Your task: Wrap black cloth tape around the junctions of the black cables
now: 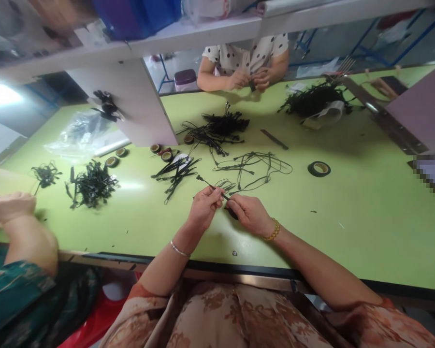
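My left hand (pixel 204 207) pinches a thin black cable (pixel 210 185), whose small connector end sticks out up and to the left. Close beside it, my right hand (pixel 252 212) is closed around a roll of black tape (pixel 232 212), mostly covered by the fingers. The dark strip between both hands runs from the cable towards the roll. Just beyond my hands lie loose black cables (pixel 253 169) in loops. Left of those is a small bunch of short black cables (pixel 176 174).
A tape roll (pixel 319 168) lies to the right, near a dark flat strip (pixel 274 139). Cable piles (pixel 226 124) (pixel 94 183) (pixel 313 99) lie around the green table (pixel 348 251). A white divider (pixel 145 106) stands left. Co-workers sit opposite and at left; a shelf (pixel 217 31) spans above.
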Available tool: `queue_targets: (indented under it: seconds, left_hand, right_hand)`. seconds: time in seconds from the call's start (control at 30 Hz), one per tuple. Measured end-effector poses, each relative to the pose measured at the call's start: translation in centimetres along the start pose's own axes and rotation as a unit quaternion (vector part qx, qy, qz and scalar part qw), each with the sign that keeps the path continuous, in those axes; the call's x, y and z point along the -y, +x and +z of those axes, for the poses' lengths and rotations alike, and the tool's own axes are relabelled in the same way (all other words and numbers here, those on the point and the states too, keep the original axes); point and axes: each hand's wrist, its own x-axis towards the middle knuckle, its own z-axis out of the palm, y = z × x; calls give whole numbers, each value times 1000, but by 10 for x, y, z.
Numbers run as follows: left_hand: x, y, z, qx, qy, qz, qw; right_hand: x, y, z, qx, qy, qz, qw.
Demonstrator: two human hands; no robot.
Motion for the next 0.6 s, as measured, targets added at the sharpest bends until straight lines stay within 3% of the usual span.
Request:
queue_targets:
  seconds: [0.13, 0.2, 0.5, 0.6]
  left_hand:
    - [3, -1, 1, 74, 33, -11, 997]
    - [6, -2, 2, 73, 51, -3, 996]
    - [9, 0, 1, -46, 53, 31, 997]
    - [8, 0, 0, -55, 38, 28, 997]
  right_hand:
    - [0, 0, 1, 43, 232, 68, 969]
    - [-1, 1, 1, 61, 275, 75, 956]
    - [2, 0, -2, 46, 111, 13, 993]
    - [4, -1, -1, 42, 61, -3, 997]
